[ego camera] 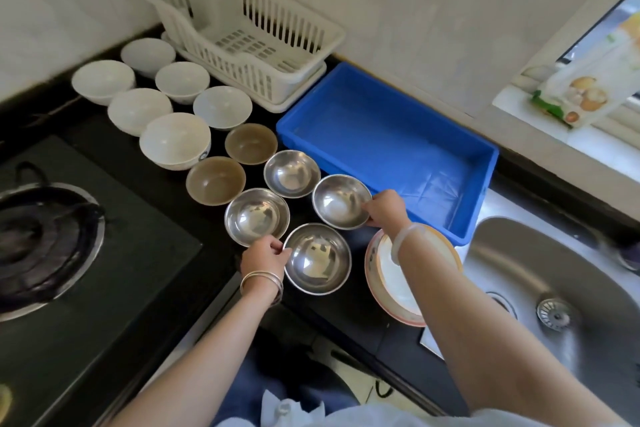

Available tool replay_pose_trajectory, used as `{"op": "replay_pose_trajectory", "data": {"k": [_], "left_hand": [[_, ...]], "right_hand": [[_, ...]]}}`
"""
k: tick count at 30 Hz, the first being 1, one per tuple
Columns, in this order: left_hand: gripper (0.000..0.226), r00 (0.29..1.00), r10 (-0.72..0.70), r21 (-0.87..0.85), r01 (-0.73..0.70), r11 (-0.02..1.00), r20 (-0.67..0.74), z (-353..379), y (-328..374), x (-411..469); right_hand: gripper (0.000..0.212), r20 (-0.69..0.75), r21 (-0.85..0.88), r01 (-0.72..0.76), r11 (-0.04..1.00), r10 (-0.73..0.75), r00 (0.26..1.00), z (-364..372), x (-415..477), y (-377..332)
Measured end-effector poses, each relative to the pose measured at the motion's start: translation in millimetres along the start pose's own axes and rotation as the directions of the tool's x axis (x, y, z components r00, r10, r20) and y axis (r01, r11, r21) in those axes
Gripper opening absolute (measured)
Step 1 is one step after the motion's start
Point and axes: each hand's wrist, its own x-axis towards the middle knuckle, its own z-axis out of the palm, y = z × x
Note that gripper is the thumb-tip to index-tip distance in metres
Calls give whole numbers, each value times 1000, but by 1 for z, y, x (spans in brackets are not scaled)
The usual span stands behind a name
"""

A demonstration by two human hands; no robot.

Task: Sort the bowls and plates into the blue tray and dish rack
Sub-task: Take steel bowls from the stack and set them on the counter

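Note:
Several steel bowls stand on the black counter. My left hand (265, 255) grips the left rim of the nearest steel bowl (317, 258). My right hand (384, 208) pinches the right rim of another steel bowl (341, 201). Two more steel bowls (257, 217) (291, 173) sit behind, next to two brown bowls (215, 180) (251, 143). Several white bowls (175, 140) stand further back left. A stack of plates (398, 291) lies under my right forearm. The blue tray (391, 149) and the white dish rack (242, 35) hold nothing.
A gas stove burner (45, 243) lies to the left. A steel sink (561, 295) with a drain strainer is at the right. A food packet (581, 94) leans on the window sill. The tiled wall stands behind the rack.

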Motion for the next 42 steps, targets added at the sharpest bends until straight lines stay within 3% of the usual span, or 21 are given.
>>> {"op": "replay_pose_trajectory", "data": {"k": [4,7,15,28,37,42], "left_hand": [[10,999,-50,-92,50,994,7,3,-7,2],[14,996,-90,-159,92,983,24,4,-13,4],[12,941,-258,-346,322,881,218,1,-21,6],[17,941,-279,-411,334,848,189,1,-15,12],[20,957,-254,-358,288,888,141,-1,-14,14],[19,964,-234,-348,263,900,123,-5,-14,16]], "right_hand": [[24,-14,-8,-45,999,45,999,8,9,1],[18,-2,50,-89,995,89,996,12,13,2],[27,26,-72,-97,993,99,995,14,19,0],[23,18,-37,-161,986,162,987,15,20,-4],[20,25,-75,-147,986,149,989,14,20,-4],[24,37,13,-140,990,139,990,12,17,-6]]}}
